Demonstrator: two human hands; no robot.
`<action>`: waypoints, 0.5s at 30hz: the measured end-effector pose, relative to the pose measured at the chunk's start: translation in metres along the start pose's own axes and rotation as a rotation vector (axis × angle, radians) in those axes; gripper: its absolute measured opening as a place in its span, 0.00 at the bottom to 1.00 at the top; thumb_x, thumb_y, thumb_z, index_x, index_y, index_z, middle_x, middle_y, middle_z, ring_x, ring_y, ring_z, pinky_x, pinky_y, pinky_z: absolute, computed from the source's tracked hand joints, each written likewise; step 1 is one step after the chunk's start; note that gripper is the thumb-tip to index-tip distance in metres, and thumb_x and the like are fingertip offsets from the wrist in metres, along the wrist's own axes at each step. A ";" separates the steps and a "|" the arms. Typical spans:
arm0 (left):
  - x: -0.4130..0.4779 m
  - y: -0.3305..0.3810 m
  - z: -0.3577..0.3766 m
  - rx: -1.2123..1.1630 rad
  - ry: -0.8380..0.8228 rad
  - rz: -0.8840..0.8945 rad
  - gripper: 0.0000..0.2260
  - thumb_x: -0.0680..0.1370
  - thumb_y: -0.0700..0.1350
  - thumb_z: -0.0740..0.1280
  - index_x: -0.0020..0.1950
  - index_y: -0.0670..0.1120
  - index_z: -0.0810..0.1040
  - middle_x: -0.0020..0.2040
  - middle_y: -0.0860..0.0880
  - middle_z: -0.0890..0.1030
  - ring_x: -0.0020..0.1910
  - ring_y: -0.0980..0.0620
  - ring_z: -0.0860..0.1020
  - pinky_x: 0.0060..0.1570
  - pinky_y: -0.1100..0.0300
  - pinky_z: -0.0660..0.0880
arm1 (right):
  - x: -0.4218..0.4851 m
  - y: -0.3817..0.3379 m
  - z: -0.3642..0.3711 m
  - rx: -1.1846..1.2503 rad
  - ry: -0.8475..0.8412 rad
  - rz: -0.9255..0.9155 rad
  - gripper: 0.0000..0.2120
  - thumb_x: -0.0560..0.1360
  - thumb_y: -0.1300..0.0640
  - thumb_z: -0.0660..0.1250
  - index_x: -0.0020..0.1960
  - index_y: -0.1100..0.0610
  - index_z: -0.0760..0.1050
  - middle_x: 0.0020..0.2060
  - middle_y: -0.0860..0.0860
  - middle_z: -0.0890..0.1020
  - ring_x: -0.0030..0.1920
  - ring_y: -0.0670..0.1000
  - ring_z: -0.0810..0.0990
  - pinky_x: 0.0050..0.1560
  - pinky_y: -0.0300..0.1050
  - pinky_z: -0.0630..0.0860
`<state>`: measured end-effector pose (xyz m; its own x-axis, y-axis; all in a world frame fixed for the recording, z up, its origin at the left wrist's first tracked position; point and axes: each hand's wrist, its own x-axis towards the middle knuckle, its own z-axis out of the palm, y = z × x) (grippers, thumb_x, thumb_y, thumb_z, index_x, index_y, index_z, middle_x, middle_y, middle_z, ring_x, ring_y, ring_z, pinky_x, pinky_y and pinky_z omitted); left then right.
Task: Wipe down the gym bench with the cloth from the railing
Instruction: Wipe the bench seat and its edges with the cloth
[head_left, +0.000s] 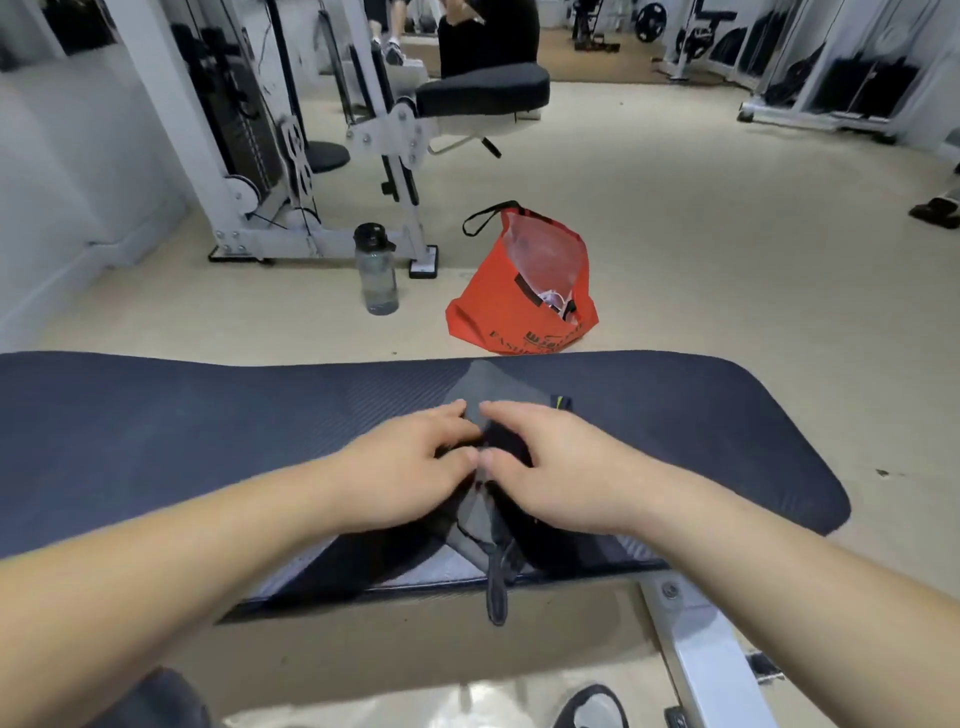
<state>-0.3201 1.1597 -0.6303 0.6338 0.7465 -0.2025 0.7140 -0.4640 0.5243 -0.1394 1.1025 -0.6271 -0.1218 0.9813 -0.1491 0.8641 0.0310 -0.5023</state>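
Observation:
A dark blue padded gym bench (156, 426) runs across the view in front of me. A dark grey cloth (493, 387) lies over its middle, with one end hanging down past the near edge. My left hand (410, 462) and my right hand (545, 462) rest side by side on the cloth, fingers pinching its folds between them. The part of the cloth under my hands is hidden.
An orange bag (519, 291) and a clear water bottle (376, 270) stand on the floor beyond the bench. A white weight machine (291, 156) with a black seat (483, 91) is further back; a person sits behind it. The bench's white frame (696, 644) shows lower right.

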 end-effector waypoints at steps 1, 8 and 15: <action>-0.003 -0.011 -0.010 0.023 0.059 -0.002 0.16 0.82 0.48 0.63 0.70 0.53 0.77 0.79 0.52 0.68 0.76 0.62 0.62 0.67 0.69 0.58 | -0.002 -0.003 0.010 -0.006 -0.067 0.000 0.28 0.82 0.43 0.61 0.76 0.57 0.65 0.75 0.52 0.71 0.77 0.53 0.67 0.76 0.50 0.64; -0.011 -0.064 -0.011 0.146 0.176 -0.055 0.20 0.79 0.49 0.66 0.72 0.53 0.75 0.79 0.51 0.67 0.77 0.50 0.64 0.75 0.56 0.62 | 0.019 0.035 0.013 -0.314 -0.135 0.175 0.49 0.78 0.29 0.54 0.83 0.54 0.36 0.83 0.50 0.39 0.82 0.49 0.37 0.82 0.50 0.43; -0.014 -0.077 -0.013 0.177 0.146 -0.011 0.22 0.80 0.49 0.65 0.74 0.53 0.72 0.81 0.49 0.62 0.79 0.49 0.61 0.76 0.57 0.58 | 0.012 0.037 0.022 -0.419 -0.143 0.328 0.34 0.84 0.41 0.41 0.82 0.57 0.33 0.82 0.55 0.34 0.82 0.55 0.34 0.82 0.54 0.40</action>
<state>-0.3880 1.1913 -0.6572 0.5854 0.8069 -0.0792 0.7698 -0.5225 0.3667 -0.1199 1.1107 -0.6662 0.1464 0.9174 -0.3700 0.9848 -0.1703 -0.0327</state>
